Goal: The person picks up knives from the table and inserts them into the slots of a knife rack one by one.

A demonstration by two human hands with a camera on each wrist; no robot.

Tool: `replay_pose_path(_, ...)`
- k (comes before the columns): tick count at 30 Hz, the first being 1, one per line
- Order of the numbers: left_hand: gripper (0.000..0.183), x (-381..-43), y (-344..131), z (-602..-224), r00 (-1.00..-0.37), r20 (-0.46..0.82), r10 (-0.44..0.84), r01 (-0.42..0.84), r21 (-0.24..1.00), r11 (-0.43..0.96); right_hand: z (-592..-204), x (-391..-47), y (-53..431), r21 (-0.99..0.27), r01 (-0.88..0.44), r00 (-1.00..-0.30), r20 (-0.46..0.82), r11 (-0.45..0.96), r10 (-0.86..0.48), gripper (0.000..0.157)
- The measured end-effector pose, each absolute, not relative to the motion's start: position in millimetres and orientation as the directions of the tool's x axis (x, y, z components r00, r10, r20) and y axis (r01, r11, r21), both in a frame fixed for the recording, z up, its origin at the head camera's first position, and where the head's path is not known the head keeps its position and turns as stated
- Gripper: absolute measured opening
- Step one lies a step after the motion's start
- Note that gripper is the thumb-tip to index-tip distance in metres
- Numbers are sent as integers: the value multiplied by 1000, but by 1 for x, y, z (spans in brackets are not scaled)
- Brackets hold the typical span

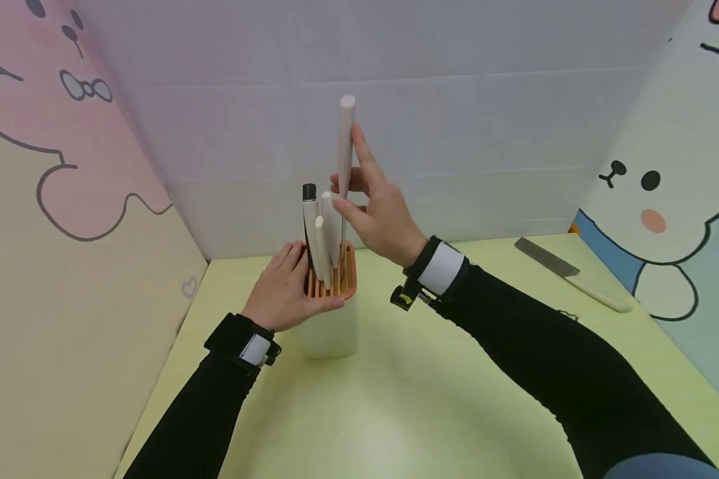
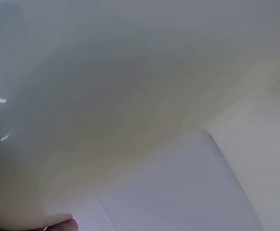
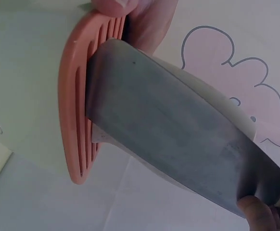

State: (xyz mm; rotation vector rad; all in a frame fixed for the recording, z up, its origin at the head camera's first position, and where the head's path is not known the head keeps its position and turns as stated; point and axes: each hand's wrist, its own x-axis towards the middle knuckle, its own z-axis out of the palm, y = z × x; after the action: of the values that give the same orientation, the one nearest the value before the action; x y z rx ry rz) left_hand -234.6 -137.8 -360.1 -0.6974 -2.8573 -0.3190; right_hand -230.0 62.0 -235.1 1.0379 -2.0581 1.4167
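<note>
My right hand (image 1: 380, 206) pinches the pale handle of a kitchen knife (image 1: 346, 133), held upright over the knife block (image 1: 329, 332). Broad and grey, the knife's blade (image 3: 169, 125) meets the slotted orange top (image 3: 68, 96) with its end right at the slots. Low on the left side of the block, my left hand (image 1: 287, 293) grips it, thumb along the front rim. Several pale handles (image 1: 322, 249) stick up from the slots, one of them black-tipped (image 1: 309, 199). In the left wrist view the block's pale wall (image 2: 120, 96) fills most of the picture.
Another knife (image 1: 599, 289) with a pale handle lies on the right of the yellow table (image 1: 431, 399), near the side panel (image 1: 653, 199). A white wall (image 1: 455, 133) closes the back, and a panel with a pink cartoon figure (image 1: 90, 153) stands at left.
</note>
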Motion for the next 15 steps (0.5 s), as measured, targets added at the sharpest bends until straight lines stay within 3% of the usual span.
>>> replay_pose_path(15, 117, -234, -136, -359, -876, 232, 423, 464, 172, 869, -252, -228, 64, -583, -776, -628, 681, 239, -377, 75)
